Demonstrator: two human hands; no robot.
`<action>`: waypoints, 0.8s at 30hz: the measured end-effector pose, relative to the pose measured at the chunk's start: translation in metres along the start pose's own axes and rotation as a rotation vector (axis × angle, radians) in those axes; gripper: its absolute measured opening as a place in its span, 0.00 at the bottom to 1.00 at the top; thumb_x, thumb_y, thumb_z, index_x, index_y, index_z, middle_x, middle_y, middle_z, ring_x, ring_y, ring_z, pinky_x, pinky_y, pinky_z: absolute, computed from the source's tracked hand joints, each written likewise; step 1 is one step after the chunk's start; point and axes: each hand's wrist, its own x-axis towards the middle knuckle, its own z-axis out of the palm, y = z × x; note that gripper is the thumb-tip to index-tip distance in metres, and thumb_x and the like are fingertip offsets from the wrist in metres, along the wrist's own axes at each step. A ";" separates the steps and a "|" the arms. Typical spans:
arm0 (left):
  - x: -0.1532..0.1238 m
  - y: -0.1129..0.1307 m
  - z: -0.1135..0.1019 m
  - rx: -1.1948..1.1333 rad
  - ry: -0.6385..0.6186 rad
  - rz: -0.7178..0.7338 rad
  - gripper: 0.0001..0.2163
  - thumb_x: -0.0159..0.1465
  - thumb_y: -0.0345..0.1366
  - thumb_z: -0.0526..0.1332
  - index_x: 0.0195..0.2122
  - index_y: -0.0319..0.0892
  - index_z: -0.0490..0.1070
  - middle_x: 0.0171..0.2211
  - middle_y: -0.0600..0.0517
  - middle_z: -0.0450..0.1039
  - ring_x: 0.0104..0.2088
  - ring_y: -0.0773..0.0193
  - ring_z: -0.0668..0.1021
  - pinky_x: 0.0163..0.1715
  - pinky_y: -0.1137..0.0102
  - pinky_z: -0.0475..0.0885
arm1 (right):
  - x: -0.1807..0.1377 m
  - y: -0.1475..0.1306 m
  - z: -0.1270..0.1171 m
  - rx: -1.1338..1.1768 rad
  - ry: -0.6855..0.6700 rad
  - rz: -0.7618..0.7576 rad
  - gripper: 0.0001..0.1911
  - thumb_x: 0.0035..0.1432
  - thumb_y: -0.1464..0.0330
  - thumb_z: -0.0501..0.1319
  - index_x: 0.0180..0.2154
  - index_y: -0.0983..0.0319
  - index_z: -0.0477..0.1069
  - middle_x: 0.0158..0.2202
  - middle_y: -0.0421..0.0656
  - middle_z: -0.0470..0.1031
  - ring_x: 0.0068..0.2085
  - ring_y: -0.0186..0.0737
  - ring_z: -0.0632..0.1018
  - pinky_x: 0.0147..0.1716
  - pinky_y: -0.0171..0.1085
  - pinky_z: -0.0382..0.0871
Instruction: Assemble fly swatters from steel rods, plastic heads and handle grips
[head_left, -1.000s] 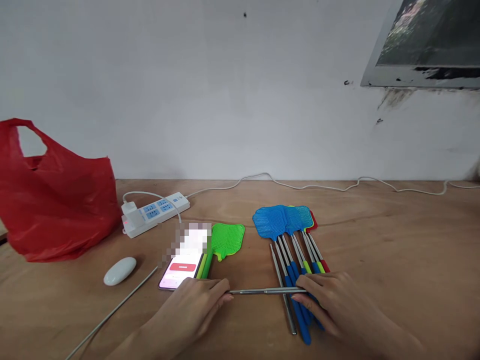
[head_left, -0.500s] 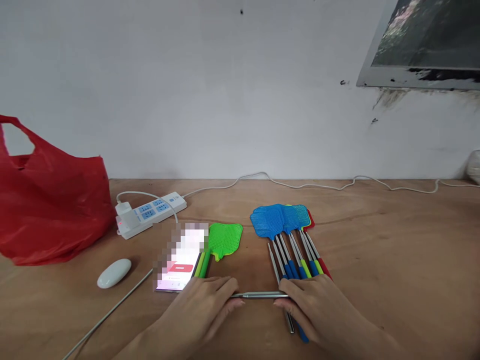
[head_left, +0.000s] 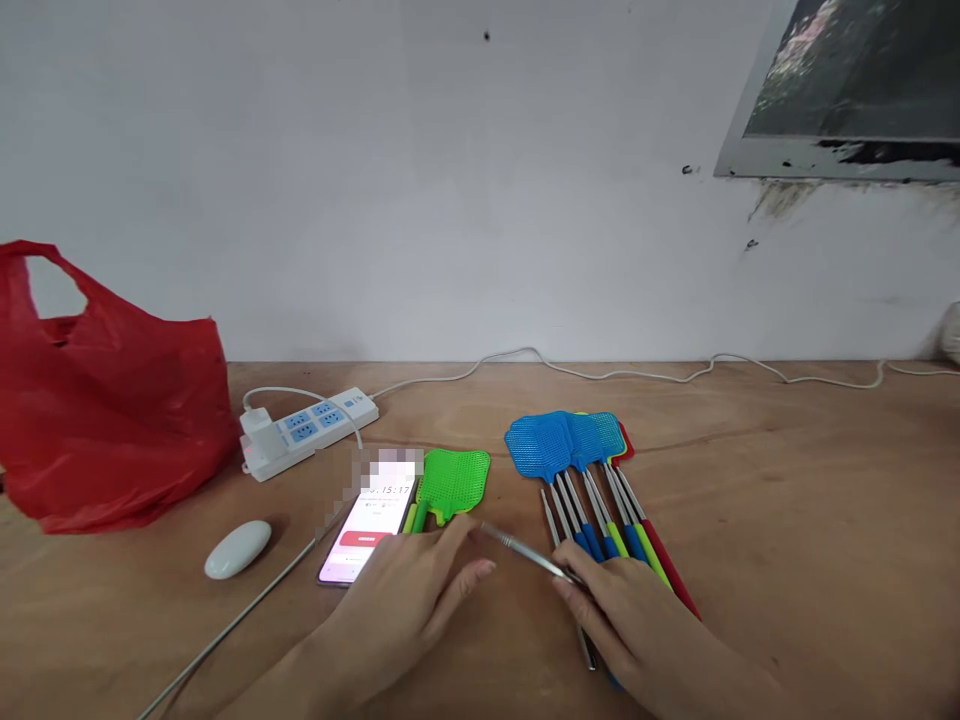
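My right hand (head_left: 619, 605) pinches a slim metal rod (head_left: 529, 553) between thumb and fingers. The rod's free end points left and slightly up, close to the index finger of my left hand (head_left: 412, 590). That left hand has its thumb spread away from its fingers, with nothing visible between them; it lies just in front of a green fly swatter head (head_left: 454, 482) and green handles (head_left: 420, 516). Under and beyond my right hand lie several fly swatters with blue heads (head_left: 540, 445), metal shafts and blue, yellow-green and red handles (head_left: 671, 565). Another loose metal rod (head_left: 551, 518) lies along their left side.
Left of my left hand lies a lit phone (head_left: 375, 525). Farther left are a white oval mouse-like object (head_left: 238, 549), a power strip (head_left: 311, 430) with a plug and cable, and a red plastic bag (head_left: 112, 420). A white cord (head_left: 615, 374) runs along the wall.
My left hand has let go of the metal rod and its thumb has spread. The rod, held in my right hand, has swung from level to tilted, left end up.
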 end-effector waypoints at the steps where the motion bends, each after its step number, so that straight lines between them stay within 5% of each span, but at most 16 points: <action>1: 0.001 -0.001 0.001 0.033 0.053 -0.042 0.14 0.75 0.44 0.45 0.50 0.43 0.65 0.31 0.50 0.79 0.29 0.55 0.80 0.26 0.68 0.63 | 0.001 0.001 -0.002 0.045 0.027 0.061 0.14 0.72 0.65 0.43 0.38 0.58 0.65 0.25 0.39 0.73 0.25 0.41 0.75 0.23 0.36 0.54; 5: 0.005 -0.006 0.006 0.135 0.006 -0.121 0.15 0.75 0.42 0.46 0.41 0.44 0.70 0.29 0.50 0.78 0.28 0.54 0.80 0.26 0.68 0.62 | 0.012 0.008 -0.010 0.209 0.043 0.237 0.18 0.69 0.63 0.48 0.25 0.58 0.61 0.18 0.35 0.65 0.21 0.36 0.69 0.22 0.34 0.54; 10: 0.014 -0.012 0.012 0.194 -0.068 -0.100 0.16 0.74 0.37 0.47 0.33 0.43 0.70 0.28 0.50 0.77 0.27 0.56 0.79 0.24 0.69 0.59 | 0.028 0.012 -0.006 0.116 0.048 0.251 0.22 0.61 0.66 0.56 0.16 0.60 0.56 0.15 0.36 0.63 0.21 0.34 0.66 0.23 0.36 0.49; 24: 0.008 -0.013 0.026 -0.045 0.026 -0.007 0.16 0.73 0.36 0.48 0.28 0.44 0.65 0.21 0.54 0.70 0.22 0.62 0.73 0.24 0.70 0.53 | 0.052 0.005 0.015 -0.328 -0.040 0.222 0.15 0.59 0.65 0.59 0.23 0.62 0.76 0.24 0.47 0.79 0.26 0.42 0.77 0.23 0.38 0.40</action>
